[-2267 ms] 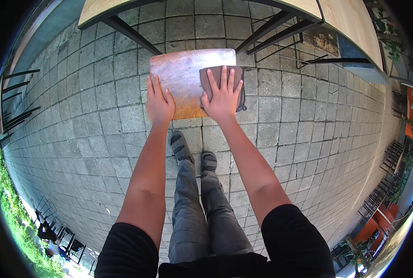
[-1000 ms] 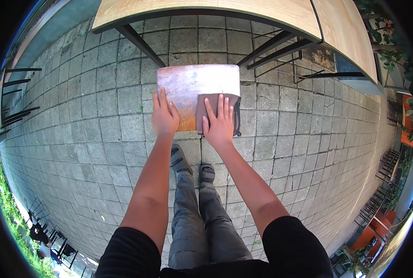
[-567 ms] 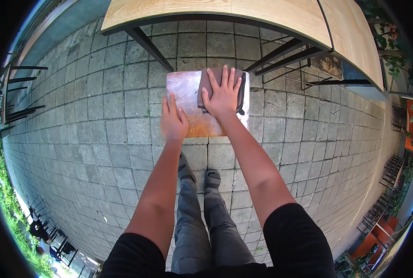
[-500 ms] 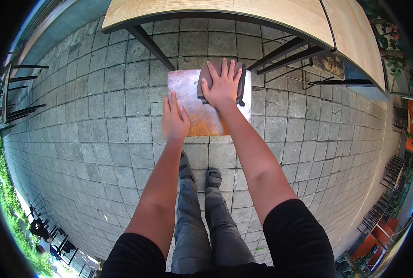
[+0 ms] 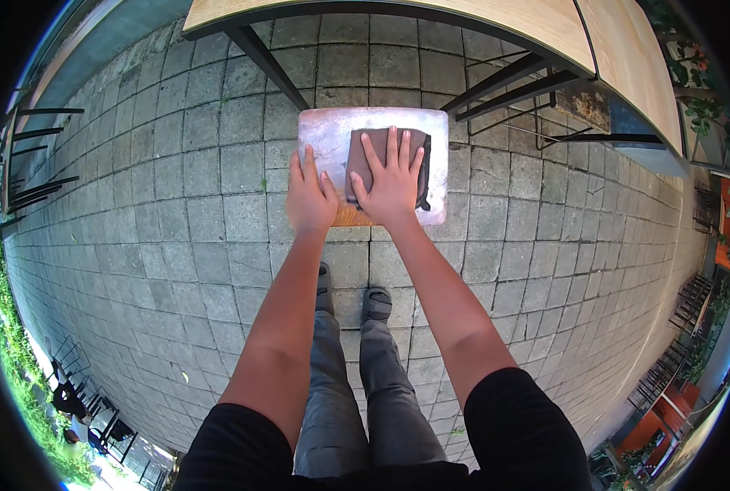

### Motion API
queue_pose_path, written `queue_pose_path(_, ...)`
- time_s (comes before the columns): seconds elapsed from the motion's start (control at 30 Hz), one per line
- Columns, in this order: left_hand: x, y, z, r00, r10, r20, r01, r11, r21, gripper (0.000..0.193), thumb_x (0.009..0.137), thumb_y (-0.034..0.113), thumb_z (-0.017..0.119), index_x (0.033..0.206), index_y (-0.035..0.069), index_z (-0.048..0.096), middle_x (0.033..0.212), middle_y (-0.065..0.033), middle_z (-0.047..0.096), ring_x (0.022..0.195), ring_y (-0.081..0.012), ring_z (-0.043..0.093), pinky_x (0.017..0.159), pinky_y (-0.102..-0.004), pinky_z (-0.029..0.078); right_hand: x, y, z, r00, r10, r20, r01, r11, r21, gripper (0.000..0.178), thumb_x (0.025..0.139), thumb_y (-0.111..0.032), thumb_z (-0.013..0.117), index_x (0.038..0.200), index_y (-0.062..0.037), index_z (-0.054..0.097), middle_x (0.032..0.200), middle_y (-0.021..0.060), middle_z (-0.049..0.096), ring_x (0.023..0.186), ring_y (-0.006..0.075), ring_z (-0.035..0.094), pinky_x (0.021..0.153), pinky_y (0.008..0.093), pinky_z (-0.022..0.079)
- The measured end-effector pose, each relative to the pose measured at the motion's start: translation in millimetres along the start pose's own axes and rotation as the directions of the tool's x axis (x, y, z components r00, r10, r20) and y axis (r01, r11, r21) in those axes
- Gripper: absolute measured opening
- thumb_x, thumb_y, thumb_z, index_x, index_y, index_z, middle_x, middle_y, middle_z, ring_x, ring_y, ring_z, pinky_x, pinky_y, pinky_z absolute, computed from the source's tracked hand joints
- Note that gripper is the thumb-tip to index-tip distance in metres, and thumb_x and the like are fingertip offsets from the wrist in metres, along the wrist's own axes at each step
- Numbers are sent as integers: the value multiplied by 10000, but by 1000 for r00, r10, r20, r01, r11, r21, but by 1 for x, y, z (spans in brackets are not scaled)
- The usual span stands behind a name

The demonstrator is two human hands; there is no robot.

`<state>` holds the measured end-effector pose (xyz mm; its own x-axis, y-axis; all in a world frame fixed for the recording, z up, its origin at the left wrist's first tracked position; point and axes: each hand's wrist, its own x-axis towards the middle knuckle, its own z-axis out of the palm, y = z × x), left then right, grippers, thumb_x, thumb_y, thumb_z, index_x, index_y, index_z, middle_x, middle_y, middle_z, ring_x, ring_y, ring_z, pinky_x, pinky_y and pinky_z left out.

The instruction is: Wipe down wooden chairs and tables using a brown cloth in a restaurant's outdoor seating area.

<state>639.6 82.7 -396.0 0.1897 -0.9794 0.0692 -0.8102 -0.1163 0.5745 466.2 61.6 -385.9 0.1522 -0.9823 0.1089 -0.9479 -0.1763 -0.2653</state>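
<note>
A small stool or low table with a worn, whitish top (image 5: 324, 131) stands in front of my feet, an orange-brown patch along its near edge. My right hand (image 5: 391, 188) lies flat, fingers spread, on a folded brown cloth (image 5: 379, 141) with a dark edge, over the right half of the top. At the near left corner my left hand (image 5: 309, 200) rests against the edge, fingers stretched forward and thumb apart on the surface. The stool's legs are hidden beneath the top.
A wooden table (image 5: 414, 11) with black metal legs (image 5: 266, 65) stands just beyond the stool. Grey paving tiles (image 5: 193, 221) surround it. My sandalled feet (image 5: 377, 304) are close on the near side. Black metal furniture (image 5: 41, 155) stands at far left.
My right hand and the cloth have slid toward me across the top, baring more of its far part. My left hand stays at the left edge. The view has shifted slightly.
</note>
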Motion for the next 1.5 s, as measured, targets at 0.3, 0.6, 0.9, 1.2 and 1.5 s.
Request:
queue_pose_path(0.3,1,-6,6,999,31,12,-31,999,16,646,1045,201,555,1657,75,393,1609,-299,428,1366,-510,572,1024,-543,579,-111,-20,-18,978,66,197,-78,995,56,755,1040,-545,603,1722,-327,364,1796,249,194,1657,498,146,1299,689,139)
queue_pose_path(0.6,2,1,0,998,19,58,-19,1000,-2,663,1043,196,552,1665,63,366,1629,-298,393,1367,-505,560,1042,-549,568,8,-14,3,999,41,3,-41,999,-2,737,1010,-522,599,1695,-321,415,1773,255,249,1647,507,169,1296,710,114)
queue_pose_path(0.9,-1,-4,4,997,71,27,-71,997,-1,669,1048,183,550,1667,45,340,1632,-309,373,1357,-517,556,1043,-558,561,111,-10,16,989,96,111,-80,987,-139,645,993,-623,525,1509,-247,614,1557,207,552,1610,440,290,1310,701,64)
queue_pose_path(1.2,0,1,3,998,60,29,-58,996,-70,646,1056,170,537,1662,39,352,1626,-318,387,1389,-522,535,1076,-538,533,87,-10,23,997,66,-48,-70,994,-84,799,965,-640,571,1671,-285,449,1736,232,338,1652,452,184,1307,700,64)
queue_pose_path(1.5,-3,-27,13,999,-39,-12,32,946,-324,623,1111,194,446,1685,9,291,1594,-313,467,1411,-524,520,1135,-545,483,-62,-45,1,996,68,54,-72,995,65,697,1042,-421,600,1702,-304,410,1791,238,224,1644,512,181,1294,712,121)
